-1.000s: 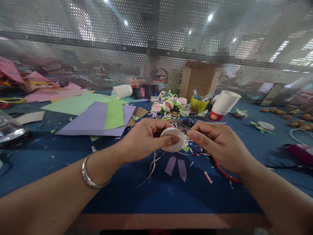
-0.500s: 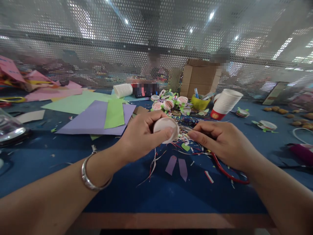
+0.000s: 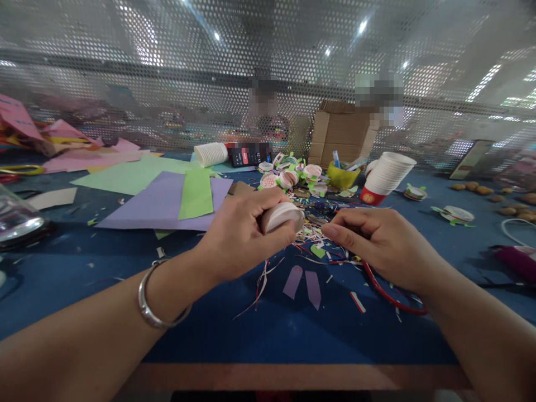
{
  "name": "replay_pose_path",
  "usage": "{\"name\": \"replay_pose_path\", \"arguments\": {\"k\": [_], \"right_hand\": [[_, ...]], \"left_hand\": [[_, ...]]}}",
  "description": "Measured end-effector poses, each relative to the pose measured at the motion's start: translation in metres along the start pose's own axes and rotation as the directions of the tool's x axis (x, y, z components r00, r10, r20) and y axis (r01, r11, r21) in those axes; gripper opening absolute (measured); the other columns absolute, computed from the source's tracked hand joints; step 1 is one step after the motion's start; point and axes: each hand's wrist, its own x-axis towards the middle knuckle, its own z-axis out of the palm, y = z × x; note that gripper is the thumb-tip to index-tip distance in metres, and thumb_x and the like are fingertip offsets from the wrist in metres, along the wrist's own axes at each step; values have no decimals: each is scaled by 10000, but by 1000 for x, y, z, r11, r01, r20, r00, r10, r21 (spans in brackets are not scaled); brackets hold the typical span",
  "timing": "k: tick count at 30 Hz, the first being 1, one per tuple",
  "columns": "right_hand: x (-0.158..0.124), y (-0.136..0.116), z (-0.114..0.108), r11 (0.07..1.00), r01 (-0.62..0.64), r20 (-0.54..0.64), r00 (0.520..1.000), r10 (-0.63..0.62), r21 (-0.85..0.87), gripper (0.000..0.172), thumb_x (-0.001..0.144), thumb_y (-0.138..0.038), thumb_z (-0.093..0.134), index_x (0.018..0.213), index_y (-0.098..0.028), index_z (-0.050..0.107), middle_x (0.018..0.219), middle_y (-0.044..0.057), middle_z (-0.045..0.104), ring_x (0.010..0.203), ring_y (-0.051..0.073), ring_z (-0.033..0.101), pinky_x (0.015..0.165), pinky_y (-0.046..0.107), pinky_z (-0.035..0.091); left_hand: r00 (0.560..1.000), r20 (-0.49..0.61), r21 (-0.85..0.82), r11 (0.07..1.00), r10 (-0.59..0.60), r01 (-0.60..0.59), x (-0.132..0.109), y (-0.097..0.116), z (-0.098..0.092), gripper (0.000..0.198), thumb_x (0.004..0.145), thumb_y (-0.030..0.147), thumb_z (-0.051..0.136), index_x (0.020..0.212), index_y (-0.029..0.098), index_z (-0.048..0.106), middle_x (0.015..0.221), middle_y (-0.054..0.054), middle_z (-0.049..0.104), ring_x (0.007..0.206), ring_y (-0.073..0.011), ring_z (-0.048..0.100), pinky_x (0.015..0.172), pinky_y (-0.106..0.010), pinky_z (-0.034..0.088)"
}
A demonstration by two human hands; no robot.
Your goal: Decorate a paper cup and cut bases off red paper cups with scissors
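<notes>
My left hand [image 3: 245, 237] is closed around a shallow round white piece that looks like the cut-off bottom of a paper cup [image 3: 280, 219]. Its thumb presses the near side and the fingers curl behind it. Just to the right, my right hand [image 3: 372, 240] has thumb and fingertips pinched together; whatever lies between them is hidden. A red curved handle [image 3: 389, 298], perhaps of scissors, shows below that hand. Paper scraps [image 3: 312, 231] litter the table between and behind the hands. Two purple paper strips [image 3: 312, 290] with shaped ends lie in front.
Finished-looking paper turtles [image 3: 288, 178] are heaped behind the hands, near a yellow pen holder [image 3: 341, 176]. Stacked paper cups [image 3: 387, 173] stand right of it. Purple sheets [image 3: 146, 204] lie left. A phone [image 3: 250, 155] and cardboard box [image 3: 345, 134] stand against the perforated metal screen.
My left hand has tilted the white cup bottom, so it now shows more edge-on. A greyish sliver at my right fingertips is no longer visible. My right hand has hardly moved.
</notes>
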Motion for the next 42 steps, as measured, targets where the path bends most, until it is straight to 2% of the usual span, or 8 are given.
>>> {"name": "replay_pose_path", "arguments": {"k": [11,14,17,20,23,27,33,42], "right_hand": [[0,0,1,1000,-18,60,998,17,21,482,976,-594,514,726,-201,637,621,-33,485,572,117,411,527,283,313],[-1,-1,0,997,-39,98,995,33,59,487,960,-606,533,714,-197,631,624,-31,474,578,117,402,524,275,310],[-1,-1,-2,990,-60,186,982,35,129,498,952,-611,541,683,-194,594,624,-35,431,584,111,379,516,260,300],[-2,-2,-4,982,-59,233,972,16,181,508,956,-600,542,653,-191,541,628,-41,381,580,102,335,509,250,283],[-3,-3,-6,979,-50,200,980,9,200,517,965,-592,532,638,-191,518,619,-43,362,572,101,316,501,251,277],[-3,-3,-6,989,-17,101,995,2,147,509,974,-584,521,649,-193,547,605,-38,406,565,105,354,505,260,297],[-4,-3,-1,999,42,-38,998,-41,16,459,986,-530,534,691,-189,623,597,-32,500,554,102,425,512,262,322],[-4,-3,4,988,114,-119,985,-126,-99,371,981,-465,574,742,-188,637,559,-53,473,503,91,387,482,246,310]], "left_hand": [[996,-10,79,993,90,-89,-2,5,0,90,823,227,663,784,147,680,643,49,488,575,-80,436,526,-233,319],[997,77,-61,998,21,-16,1,1,-4,86,809,226,669,780,149,691,644,45,522,584,-83,458,520,-218,334],[964,263,-270,957,-28,102,7,-5,-10,76,799,221,680,767,152,685,643,46,556,598,-78,482,528,-196,350],[899,433,-453,845,-70,284,11,-11,-12,115,805,260,712,786,151,679,647,48,589,573,-65,484,513,-181,347],[854,508,-575,696,-109,431,10,-14,-8,149,814,288,745,823,152,684,699,30,651,599,-68,537,532,-171,385],[872,468,-651,613,-142,448,8,-14,0,142,823,266,769,837,143,700,732,15,691,635,-66,582,574,-159,427],[919,354,-664,644,-175,379,6,-14,4,130,818,242,790,809,128,728,707,24,682,634,-48,575,579,-140,422],[909,370,-659,635,-193,403,6,-14,10,175,773,275,834,832,135,749,723,10,706,650,-77,592,593,-173,426]]}}
